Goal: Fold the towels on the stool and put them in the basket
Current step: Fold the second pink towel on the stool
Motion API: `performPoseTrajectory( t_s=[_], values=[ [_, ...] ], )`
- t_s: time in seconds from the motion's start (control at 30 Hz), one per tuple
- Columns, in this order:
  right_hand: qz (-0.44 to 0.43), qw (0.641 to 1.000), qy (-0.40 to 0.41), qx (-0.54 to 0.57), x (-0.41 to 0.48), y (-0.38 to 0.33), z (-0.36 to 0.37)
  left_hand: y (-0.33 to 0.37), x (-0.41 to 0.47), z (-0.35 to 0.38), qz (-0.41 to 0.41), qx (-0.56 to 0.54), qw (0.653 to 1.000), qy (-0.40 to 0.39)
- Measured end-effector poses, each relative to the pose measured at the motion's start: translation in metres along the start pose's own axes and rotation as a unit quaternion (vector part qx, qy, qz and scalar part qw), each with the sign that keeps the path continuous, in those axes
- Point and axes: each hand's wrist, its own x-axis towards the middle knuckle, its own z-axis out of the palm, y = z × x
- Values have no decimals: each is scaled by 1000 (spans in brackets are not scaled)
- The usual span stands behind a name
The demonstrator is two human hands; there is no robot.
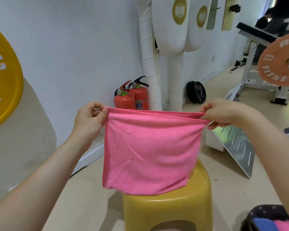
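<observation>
While left hand and right hand pinch corners, towel hangs, long axis horizontal

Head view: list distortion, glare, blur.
In the head view the wide-angle lens stretches the yellow weight plate at the left edge; the head view's slotted metal panel glares; the pink towel is sharp in the head view, the basket at the corner soft.
</observation>
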Motion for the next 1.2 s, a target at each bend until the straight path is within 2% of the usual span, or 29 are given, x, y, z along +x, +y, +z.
performPoseTrajectory(
  t_s=[0.07, 0.13, 0.2, 0.23, 0.3, 0.33, 0.4, 0.43, 0.5, 0.53, 0.63, 0.73, 0.8, 0.87, 1.0, 1.1, 1.2],
  values=[
    [9, 995, 84, 50, 19, 12, 16, -10, 3, 12, -30, -8, 1000, -2],
    [-7, 971, 119, 208, 29, 15, 30, -14, 5, 20, -31, -60, 998, 7],
    [-67, 915, 201, 343, 36, 8, 30, -11, 13, 22, 24, -126, 992, 19],
    [-109, 884, 261, 372, 37, 3, 25, -6, 17, 22, 61, -146, 987, 15],
    [-186, 838, 376, 350, 33, -8, 13, 2, 23, 19, 119, -183, 976, -10],
    [-218, 830, 414, 303, 28, -9, 9, 4, 24, 18, 133, -193, 972, -20],
    [-254, 848, 436, 162, 19, -4, 8, -2, 19, 16, 132, -189, 972, -38],
    [-241, 875, 408, 100, 15, 4, 9, -10, 12, 16, 117, -172, 977, -46],
    [-176, 943, 279, 31, 9, 22, 15, -33, -9, 10, 73, -120, 987, -73],
    [-142, 966, 217, 1, 6, 34, 21, -47, -24, 8, 43, -95, 989, -104],
    [-100, 987, 76, -103, -5, 71, 48, -87, -75, -2, -38, -18, 976, -213],
    [-91, 976, -73, -186, -17, 108, 87, -116, -113, -12, -62, 83, 957, -270],
    [-99, 968, -103, -207, -25, 125, 104, -124, -126, -17, -32, 138, 944, -299],
    [-108, 968, -100, -202, -28, 136, 107, -127, -133, -18, -4, 179, 927, -328],
    [-76, 980, -121, -137, -27, 143, 104, -128, -134, -17, -2, 200, 905, -374],
    [-3, 986, -163, -35, -31, 143, 103, -128, -129, -19, -55, 175, 891, -416],
    [64, 974, -218, -17, -36, 142, 100, -127, -126, -22, -141, 102, 879, -445]
  ],
)
